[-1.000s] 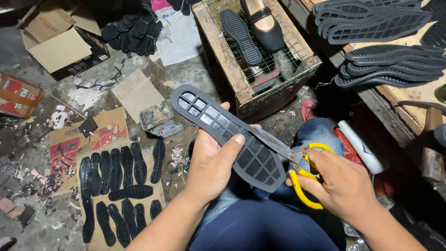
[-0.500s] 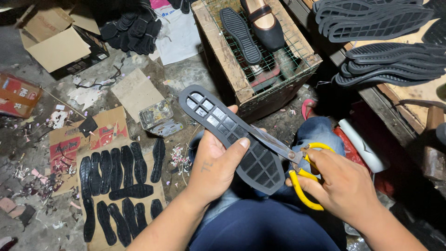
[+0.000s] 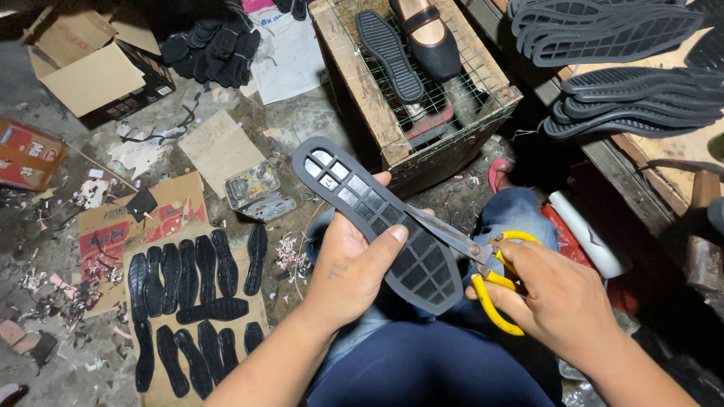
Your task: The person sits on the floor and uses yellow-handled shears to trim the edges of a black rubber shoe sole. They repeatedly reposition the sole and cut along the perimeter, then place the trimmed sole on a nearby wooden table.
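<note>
Left hand (image 3: pixel 348 265) grips the black shoe sole (image 3: pixel 377 220) from below, thumb pressed across its gridded face, fingers wrapped under the far edge. Sole is held in the air above the lap, tilted, heel end up and away, toe end down toward the right hand. Right hand (image 3: pixel 558 298) is clenched through the loops of the yellow-handled scissors (image 3: pixel 483 260); the blades lie along the sole's right edge, touching it near mid-length. Can't tell how far the blades are parted.

Under both hands: the person's blue-trousered knees.

Left of the left hand, on the floor: flattened cardboard (image 3: pixel 188 354) carrying rows of black soles (image 3: pixel 197 290), lying flat side by side. Scraps and trimmings scattered around it.

Beyond the left hand: a small clear plastic box (image 3: pixel 253 183), a loose cardboard sheet, further out an open cardboard carton (image 3: pixel 94 71).

Straight ahead of both hands: a wooden crate with wire mesh top (image 3: pixel 362 83), one black sole and one black shoe (image 3: pixel 426 34) lying on the mesh.

Beyond the right hand: stacks of black soles (image 3: pixel 633 90) on a wooden shelf.
</note>
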